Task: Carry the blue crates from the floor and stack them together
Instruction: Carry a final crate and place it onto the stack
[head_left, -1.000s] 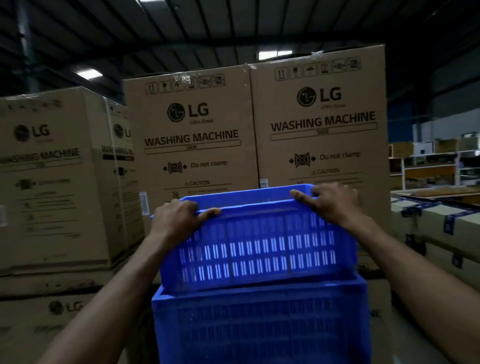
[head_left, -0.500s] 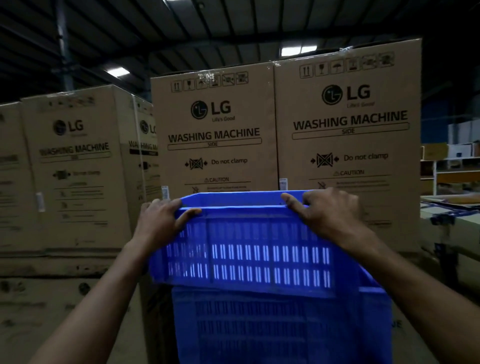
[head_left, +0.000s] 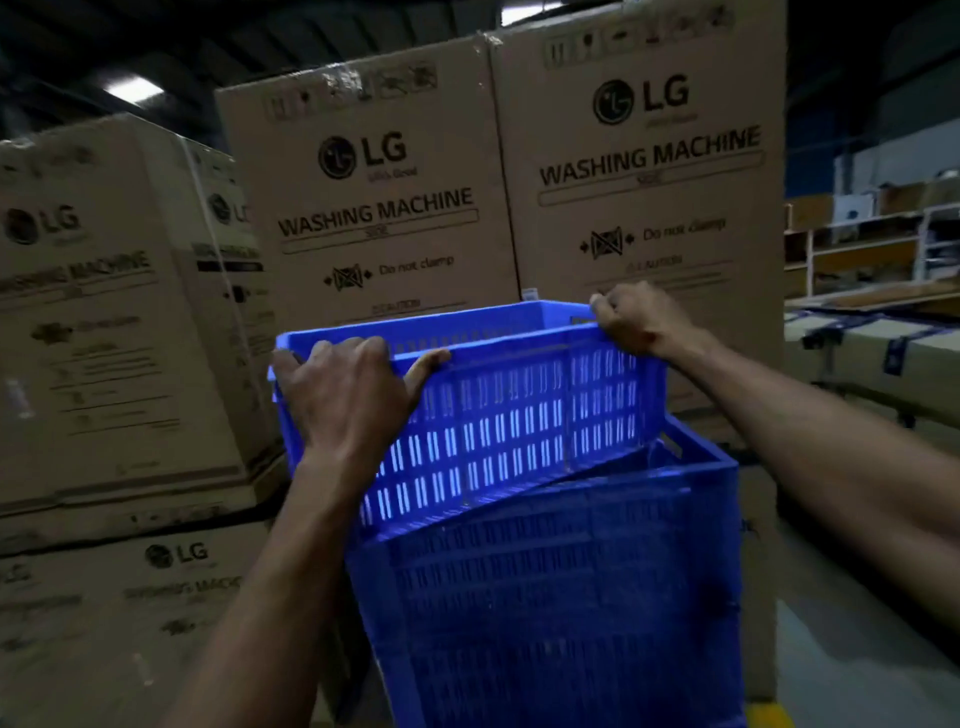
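Head view: both hands' grip (head_left: 343, 400) holds top crate (head_left: 519, 415) rim

Left hand (head_left: 340, 395) grips top crate (head_left: 519, 415) near rim | right hand (head_left: 641, 319) grips far right corner | crate tilted, skewed on lower crate (head_left: 561, 597) | washing-machine boxes (head_left: 374, 197) behind

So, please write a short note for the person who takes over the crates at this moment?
Left hand: shut on the near-left rim of the top crate.
Right hand: shut on its far-right corner.
The top crate sits tilted and skewed on the lower crate, overhanging to the left, in front of the washing machine boxes.
Done: crate carried to the stack.
Left: square it up, seat it level, release. Whether more crates wait cannot be seen.
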